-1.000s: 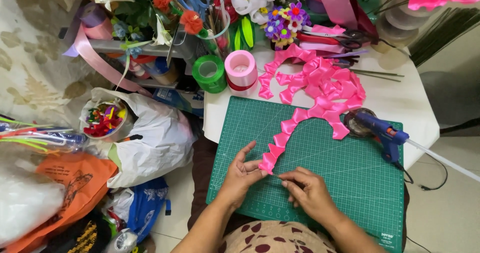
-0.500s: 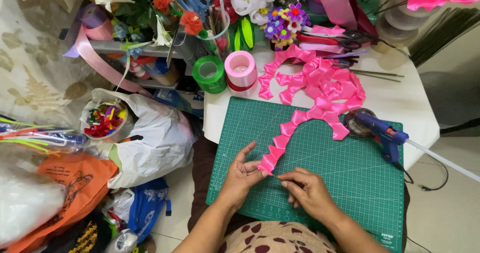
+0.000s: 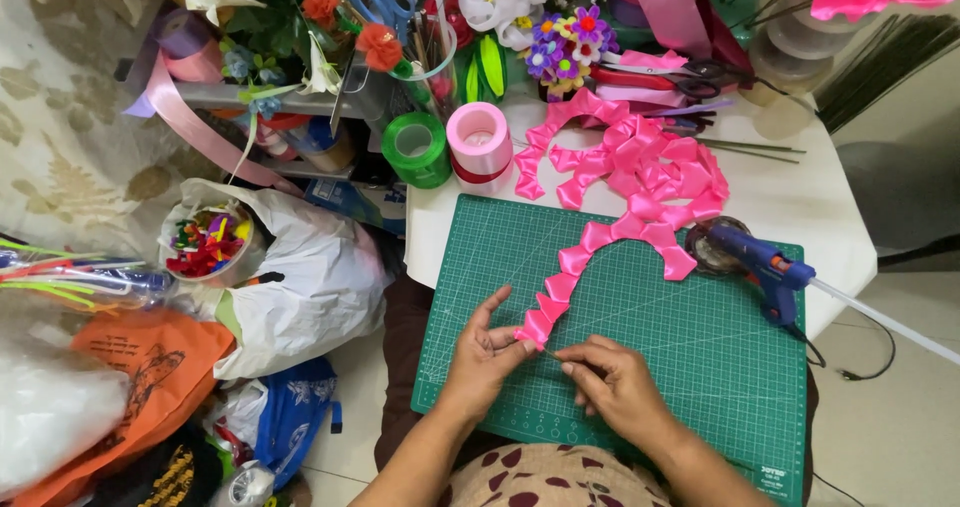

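Both my hands meet at the ribbon's (image 3: 600, 242) near end: left hand (image 3: 478, 362) pinches it, right hand (image 3: 612, 382) grips something thin; chain runs up-right away.

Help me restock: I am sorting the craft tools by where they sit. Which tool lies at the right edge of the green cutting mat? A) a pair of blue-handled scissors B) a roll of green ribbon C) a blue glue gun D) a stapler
C: the blue glue gun lies at the right edge of the green cutting mat, while the hands work the pink folded ribbon chain at the mat's left part.
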